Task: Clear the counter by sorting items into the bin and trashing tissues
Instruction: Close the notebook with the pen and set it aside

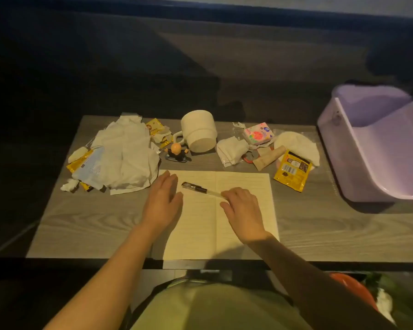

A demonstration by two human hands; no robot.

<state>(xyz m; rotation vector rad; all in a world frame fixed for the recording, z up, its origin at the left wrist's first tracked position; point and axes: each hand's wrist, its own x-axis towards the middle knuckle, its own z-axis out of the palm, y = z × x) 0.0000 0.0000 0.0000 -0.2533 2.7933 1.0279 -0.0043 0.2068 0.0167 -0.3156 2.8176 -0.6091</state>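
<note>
Clear pen (202,188) on notebook (243,186) — tip under right-hand fingers (227,195).

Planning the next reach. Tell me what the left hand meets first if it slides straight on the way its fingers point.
Probably the small orange-headed figurine: the left hand points up and slightly right, toward it. The tissue pile lies just left of that line.

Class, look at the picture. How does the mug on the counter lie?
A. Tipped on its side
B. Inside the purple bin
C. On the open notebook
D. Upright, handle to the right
A: the white mug lies tipped over on the counter, handle left, behind the notebook.
</note>
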